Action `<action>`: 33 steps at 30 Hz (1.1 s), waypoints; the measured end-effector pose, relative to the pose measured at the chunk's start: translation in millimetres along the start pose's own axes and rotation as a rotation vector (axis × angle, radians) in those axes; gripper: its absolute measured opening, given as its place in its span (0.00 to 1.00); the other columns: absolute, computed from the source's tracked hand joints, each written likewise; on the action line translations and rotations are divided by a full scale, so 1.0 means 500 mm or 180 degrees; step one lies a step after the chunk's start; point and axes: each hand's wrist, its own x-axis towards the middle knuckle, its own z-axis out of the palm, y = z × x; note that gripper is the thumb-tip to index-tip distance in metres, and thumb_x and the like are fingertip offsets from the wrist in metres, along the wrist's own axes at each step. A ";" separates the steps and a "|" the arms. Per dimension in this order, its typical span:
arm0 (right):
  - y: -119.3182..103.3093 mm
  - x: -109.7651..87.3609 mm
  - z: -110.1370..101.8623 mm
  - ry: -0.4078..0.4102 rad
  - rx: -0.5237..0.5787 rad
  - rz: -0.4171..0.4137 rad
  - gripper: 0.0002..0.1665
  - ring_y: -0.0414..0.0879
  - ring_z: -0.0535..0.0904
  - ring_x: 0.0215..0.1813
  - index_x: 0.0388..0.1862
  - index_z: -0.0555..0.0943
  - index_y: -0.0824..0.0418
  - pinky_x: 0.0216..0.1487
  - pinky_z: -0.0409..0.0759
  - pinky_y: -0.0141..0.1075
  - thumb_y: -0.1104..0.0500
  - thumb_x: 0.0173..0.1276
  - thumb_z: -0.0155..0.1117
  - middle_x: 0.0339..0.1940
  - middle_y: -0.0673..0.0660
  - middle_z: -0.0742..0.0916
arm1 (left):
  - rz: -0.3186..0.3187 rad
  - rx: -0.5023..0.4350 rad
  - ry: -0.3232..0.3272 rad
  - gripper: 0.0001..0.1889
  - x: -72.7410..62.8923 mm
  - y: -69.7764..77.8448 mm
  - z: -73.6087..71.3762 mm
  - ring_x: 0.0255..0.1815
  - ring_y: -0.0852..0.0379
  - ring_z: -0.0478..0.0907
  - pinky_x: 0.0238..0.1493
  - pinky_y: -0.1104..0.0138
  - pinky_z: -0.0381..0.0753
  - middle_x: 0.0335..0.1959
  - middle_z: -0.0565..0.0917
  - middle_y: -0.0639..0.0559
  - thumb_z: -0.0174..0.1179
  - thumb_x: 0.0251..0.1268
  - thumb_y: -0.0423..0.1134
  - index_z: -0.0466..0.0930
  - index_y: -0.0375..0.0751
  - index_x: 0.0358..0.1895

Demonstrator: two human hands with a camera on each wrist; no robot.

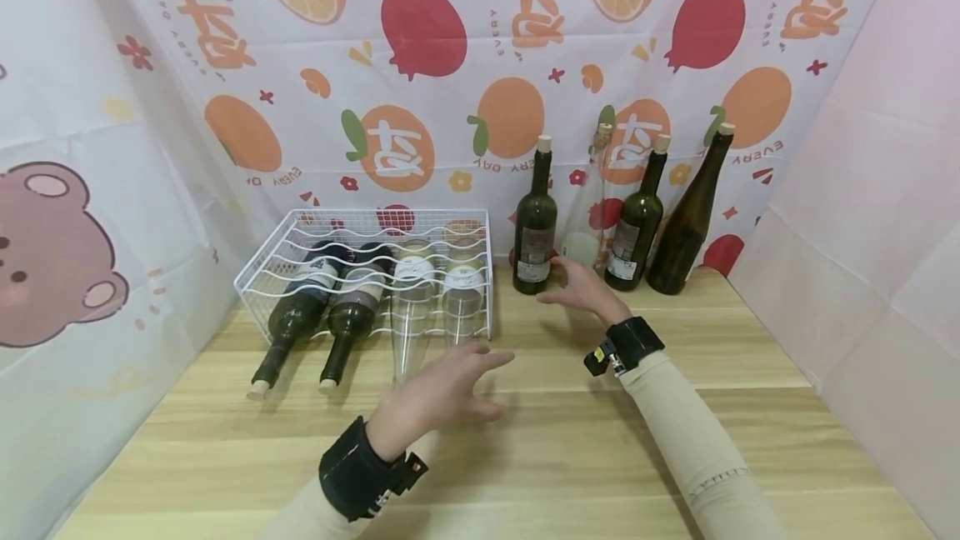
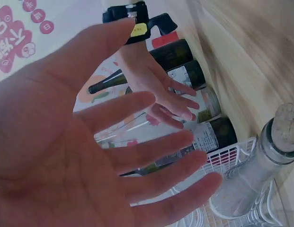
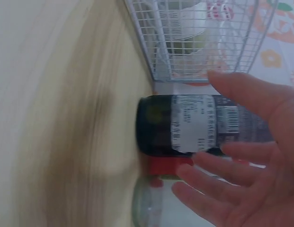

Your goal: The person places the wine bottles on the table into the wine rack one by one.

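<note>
My right hand [image 1: 583,288] is beside a dark green wine bottle [image 1: 536,223] that stands upright with a cork in its neck. In the right wrist view its fingers are spread near the bottle's label [image 3: 194,124]; I cannot tell whether they touch the glass. My left hand [image 1: 441,390] holds nothing, fingers apart, in front of a white wire rack [image 1: 489,290]. Two dark corked bottles [image 1: 294,315] and two clear bottles [image 1: 410,319] lie in the rack, necks toward me. The left hand partly hides the clear ones.
Right of the nearest standing bottle are a clear corked bottle [image 1: 585,215], another dark bottle [image 1: 635,227] and a taller, leaning brown-green bottle [image 1: 688,223]. A fruit-print cloth [image 1: 435,132] hangs behind the wooden table [image 1: 570,457]. Pale cloth walls [image 1: 855,190] stand at the sides.
</note>
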 end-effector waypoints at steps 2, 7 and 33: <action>0.001 0.015 0.003 0.0048 0.0037 0.0077 0.56 0.64 0.70 0.77 0.82 0.58 0.67 0.74 0.71 0.57 0.47 0.64 0.76 0.77 0.69 0.72 | 0.0088 0.0034 -0.0064 0.34 0.001 -0.002 0.000 0.60 0.39 0.81 0.61 0.48 0.81 0.61 0.82 0.35 0.75 0.59 0.46 0.78 0.39 0.69; 0.006 0.047 0.008 0.0105 0.0259 0.0124 0.58 0.64 0.65 0.80 0.84 0.54 0.65 0.78 0.66 0.57 0.50 0.65 0.76 0.80 0.69 0.68 | 0.0160 0.0099 -0.0388 0.33 0.004 0.003 -0.002 0.54 0.48 0.82 0.53 0.58 0.84 0.55 0.85 0.42 0.74 0.59 0.44 0.79 0.41 0.69; 0.038 0.137 0.086 0.0334 0.1017 0.0296 0.56 0.61 0.71 0.76 0.78 0.59 0.61 0.79 0.65 0.54 0.48 0.60 0.80 0.73 0.65 0.75 | 0.0268 0.0547 -0.0631 0.29 -0.005 0.017 0.027 0.39 0.61 0.78 0.41 0.69 0.81 0.42 0.85 0.52 0.73 0.60 0.46 0.82 0.49 0.66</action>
